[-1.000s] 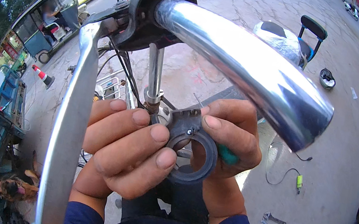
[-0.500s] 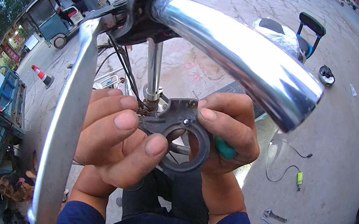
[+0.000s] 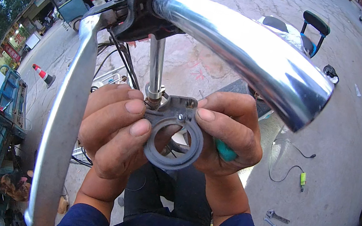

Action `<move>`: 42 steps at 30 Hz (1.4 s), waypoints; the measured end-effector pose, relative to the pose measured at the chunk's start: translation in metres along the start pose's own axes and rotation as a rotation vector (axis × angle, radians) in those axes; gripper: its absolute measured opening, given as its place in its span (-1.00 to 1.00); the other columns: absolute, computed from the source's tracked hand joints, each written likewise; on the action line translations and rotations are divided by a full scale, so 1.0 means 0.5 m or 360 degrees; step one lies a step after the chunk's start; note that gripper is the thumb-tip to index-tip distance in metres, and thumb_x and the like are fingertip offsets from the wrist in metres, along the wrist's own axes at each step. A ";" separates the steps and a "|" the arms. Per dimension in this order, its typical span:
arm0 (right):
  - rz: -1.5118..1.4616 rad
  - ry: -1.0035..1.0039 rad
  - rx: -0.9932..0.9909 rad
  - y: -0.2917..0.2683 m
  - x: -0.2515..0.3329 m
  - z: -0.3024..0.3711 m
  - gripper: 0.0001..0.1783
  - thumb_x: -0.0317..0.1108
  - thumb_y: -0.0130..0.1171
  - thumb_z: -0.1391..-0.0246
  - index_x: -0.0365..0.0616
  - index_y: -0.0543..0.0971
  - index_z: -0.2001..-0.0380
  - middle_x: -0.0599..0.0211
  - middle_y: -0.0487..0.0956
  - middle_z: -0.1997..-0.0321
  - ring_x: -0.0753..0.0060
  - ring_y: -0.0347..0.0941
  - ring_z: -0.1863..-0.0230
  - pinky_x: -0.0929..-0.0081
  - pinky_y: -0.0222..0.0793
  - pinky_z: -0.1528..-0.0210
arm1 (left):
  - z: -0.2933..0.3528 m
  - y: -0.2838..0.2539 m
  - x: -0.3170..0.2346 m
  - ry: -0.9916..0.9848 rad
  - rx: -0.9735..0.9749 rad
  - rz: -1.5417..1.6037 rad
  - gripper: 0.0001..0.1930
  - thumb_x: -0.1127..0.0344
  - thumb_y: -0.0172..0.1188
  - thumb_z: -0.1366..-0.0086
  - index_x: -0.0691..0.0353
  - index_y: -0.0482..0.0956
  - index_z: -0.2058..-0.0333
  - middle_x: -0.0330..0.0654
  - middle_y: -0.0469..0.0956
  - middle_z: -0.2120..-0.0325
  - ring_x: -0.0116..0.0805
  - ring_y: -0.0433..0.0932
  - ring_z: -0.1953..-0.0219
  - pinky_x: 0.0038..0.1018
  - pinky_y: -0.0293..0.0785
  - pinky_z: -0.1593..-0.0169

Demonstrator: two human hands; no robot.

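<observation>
Between my hands, under the bent chrome handlebar tube, is a dark grey ring-shaped clamp housing with a bracket on its upper side. A small shiny pin or screw head shows above the ring opening. My left hand pinches the left side of the housing between thumb and fingers. Its right edge is gripped by my right hand. A rounded green piece, perhaps a tool handle, is tucked in my right palm, mostly hidden. A thin wire-like tip sticks up by my right fingers.
A silver brake lever runs down close to my left hand. Dark cables hang behind. On the ground at right lie a cable with a yellow-green piece, an adjustable wrench and a small spanner. A traffic cone stands left.
The ring housing has shifted a little left and turned to face me more squarely. My left fingers, looser before, have closed on its left side.
</observation>
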State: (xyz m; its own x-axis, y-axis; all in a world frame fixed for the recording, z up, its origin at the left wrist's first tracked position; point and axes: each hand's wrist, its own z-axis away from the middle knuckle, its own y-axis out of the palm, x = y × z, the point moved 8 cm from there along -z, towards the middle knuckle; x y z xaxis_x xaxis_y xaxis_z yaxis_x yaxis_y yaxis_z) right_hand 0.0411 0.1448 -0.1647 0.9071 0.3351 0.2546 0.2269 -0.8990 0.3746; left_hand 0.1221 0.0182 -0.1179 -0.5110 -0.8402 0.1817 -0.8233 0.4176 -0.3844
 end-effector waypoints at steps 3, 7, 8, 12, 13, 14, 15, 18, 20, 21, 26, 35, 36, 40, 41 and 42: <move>-0.0013 0.0001 0.0016 0.000 0.001 0.000 -0.66 -0.61 0.41 0.16 -0.11 0.66 0.23 0.20 0.59 0.32 0.45 0.51 0.38 0.58 0.47 0.38 | 0.001 -0.003 -0.004 0.0006 0.0033 -0.0044 -0.35 0.31 0.49 -0.02 -0.12 0.30 -0.04 -0.23 0.32 0.07 -0.27 0.47 0.08 -0.36 0.56 0.12; -0.0040 0.0006 0.0051 -0.001 -0.003 0.006 -0.66 -0.60 0.41 0.15 -0.10 0.66 0.22 0.19 0.59 0.31 0.45 0.51 0.38 0.58 0.46 0.39 | 0.005 -0.007 -0.008 0.0034 0.0016 -0.0061 -0.35 0.33 0.49 -0.02 -0.14 0.31 -0.05 -0.23 0.31 0.06 -0.25 0.47 0.08 -0.34 0.56 0.10; -0.0037 0.0008 0.0058 0.000 -0.002 0.007 -0.65 -0.60 0.41 0.15 -0.10 0.66 0.22 0.19 0.59 0.30 0.45 0.51 0.38 0.59 0.46 0.39 | 0.005 -0.008 -0.009 0.0036 0.0019 -0.0071 -0.35 0.34 0.49 -0.02 -0.14 0.32 -0.04 -0.23 0.31 0.05 -0.25 0.47 0.08 -0.34 0.56 0.10; -0.0017 0.0015 0.0046 0.000 -0.001 0.009 -0.64 -0.61 0.41 0.17 -0.09 0.66 0.23 0.21 0.58 0.30 0.46 0.51 0.37 0.59 0.46 0.40 | 0.012 -0.011 -0.010 0.0005 -0.0005 -0.0030 -0.40 0.38 0.45 -0.04 -0.15 0.35 -0.02 -0.23 0.31 0.06 -0.24 0.47 0.07 -0.30 0.55 0.07; -0.0020 0.0024 0.0049 0.000 -0.001 0.009 -0.64 -0.61 0.41 0.18 -0.08 0.66 0.23 0.21 0.58 0.30 0.46 0.51 0.37 0.60 0.46 0.40 | 0.013 -0.012 -0.010 0.0004 0.0028 -0.0033 -0.42 0.39 0.43 -0.05 -0.15 0.36 -0.02 -0.23 0.31 0.06 -0.24 0.47 0.06 -0.29 0.55 0.06; -0.0021 0.0033 0.0052 0.000 -0.002 0.010 -0.64 -0.61 0.42 0.19 -0.08 0.66 0.24 0.22 0.58 0.30 0.46 0.51 0.37 0.60 0.46 0.40 | 0.014 -0.016 -0.009 0.0003 0.0061 -0.0034 -0.43 0.40 0.42 -0.06 -0.15 0.37 -0.01 -0.23 0.31 0.06 -0.24 0.47 0.06 -0.28 0.55 0.05; -0.0018 0.0038 0.0055 0.000 -0.001 0.010 -0.63 -0.61 0.42 0.20 -0.07 0.66 0.24 0.23 0.58 0.30 0.46 0.51 0.37 0.60 0.46 0.40 | 0.014 -0.017 -0.010 -0.0002 0.0073 -0.0031 -0.44 0.41 0.41 -0.07 -0.16 0.37 -0.01 -0.23 0.31 0.06 -0.24 0.46 0.06 -0.27 0.54 0.05; -0.0023 0.0054 0.0064 0.001 0.001 0.011 -0.62 -0.60 0.44 0.21 -0.06 0.66 0.24 0.23 0.58 0.29 0.47 0.52 0.36 0.60 0.47 0.39 | 0.014 -0.016 -0.015 -0.0026 0.0070 -0.0013 -0.46 0.42 0.37 -0.09 -0.18 0.38 -0.01 -0.23 0.31 0.06 -0.24 0.46 0.05 -0.23 0.53 0.02; -0.0046 0.0070 0.0061 0.000 0.003 0.012 -0.63 -0.60 0.44 0.21 -0.05 0.66 0.25 0.23 0.57 0.29 0.47 0.51 0.37 0.60 0.47 0.38 | 0.014 -0.025 -0.017 -0.0045 0.0152 -0.0028 -0.42 0.42 0.41 -0.05 -0.20 0.37 -0.01 -0.25 0.31 0.05 -0.24 0.46 0.05 -0.23 0.52 0.00; -0.0050 0.0088 0.0065 0.001 0.004 0.013 -0.63 -0.60 0.44 0.21 -0.05 0.66 0.26 0.23 0.57 0.28 0.48 0.51 0.37 0.60 0.47 0.38 | 0.014 -0.026 -0.018 -0.0036 0.0175 -0.0047 -0.45 0.39 0.40 -0.08 -0.19 0.36 0.00 -0.25 0.31 0.06 -0.23 0.46 0.05 -0.22 0.51 -0.01; -0.0067 0.0174 0.0118 0.000 0.021 0.010 -0.67 -0.60 0.44 0.18 -0.05 0.67 0.28 0.23 0.56 0.26 0.49 0.52 0.38 0.60 0.48 0.37 | 0.015 -0.027 -0.020 0.0008 0.0195 -0.0115 -0.59 0.19 0.27 -0.27 -0.12 0.25 0.02 -0.20 0.33 0.09 -0.17 0.45 0.07 -0.17 0.47 -0.02; 0.0012 0.0146 0.0149 -0.001 0.027 0.002 -0.65 -0.62 0.43 0.18 -0.09 0.65 0.25 0.20 0.58 0.29 0.41 0.53 0.37 0.55 0.48 0.36 | 0.003 -0.022 -0.024 0.0013 0.0186 -0.0140 -0.60 0.16 0.26 -0.28 -0.04 0.25 0.02 -0.15 0.37 0.13 -0.15 0.52 0.16 -0.13 0.50 0.05; 0.0020 0.0136 0.0158 0.000 0.027 0.001 -0.65 -0.62 0.42 0.18 -0.10 0.64 0.24 0.19 0.58 0.29 0.40 0.53 0.36 0.55 0.48 0.36 | 0.002 -0.021 -0.023 0.0015 0.0170 -0.0129 -0.60 0.17 0.26 -0.29 -0.03 0.26 0.02 -0.14 0.38 0.13 -0.15 0.53 0.19 -0.14 0.51 0.07; -0.0022 0.0097 0.0133 0.004 0.015 0.004 -0.63 -0.62 0.41 0.19 -0.13 0.64 0.23 0.18 0.59 0.32 0.36 0.52 0.35 0.53 0.47 0.34 | 0.002 -0.017 -0.019 -0.0035 0.0130 -0.0050 -0.52 0.25 0.35 -0.18 -0.05 0.28 0.00 -0.19 0.40 0.11 -0.22 0.56 0.20 -0.22 0.52 0.11; -0.0039 0.0096 0.0126 0.003 0.013 0.005 -0.62 -0.62 0.41 0.20 -0.13 0.64 0.22 0.18 0.58 0.32 0.36 0.52 0.35 0.53 0.47 0.34 | 0.004 -0.017 -0.020 -0.0079 0.0145 -0.0023 -0.42 0.29 0.44 -0.08 -0.11 0.29 -0.01 -0.25 0.39 0.10 -0.28 0.56 0.15 -0.28 0.51 0.08; -0.0049 0.0107 0.0112 0.003 0.011 0.008 -0.62 -0.62 0.42 0.21 -0.13 0.64 0.22 0.18 0.58 0.32 0.36 0.52 0.35 0.52 0.47 0.35 | 0.005 -0.017 -0.021 -0.0091 0.0142 -0.0007 -0.37 0.30 0.48 -0.03 -0.14 0.29 -0.02 -0.28 0.39 0.10 -0.31 0.56 0.14 -0.31 0.51 0.08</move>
State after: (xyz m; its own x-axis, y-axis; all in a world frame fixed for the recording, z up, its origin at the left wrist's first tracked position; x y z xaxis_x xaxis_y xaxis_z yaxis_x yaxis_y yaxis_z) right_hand 0.0480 0.1441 -0.1662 0.8740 0.3789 0.3043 0.2808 -0.9048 0.3203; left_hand 0.1349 0.0227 -0.1189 -0.4903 -0.8614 0.1329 -0.7991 0.3833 -0.4632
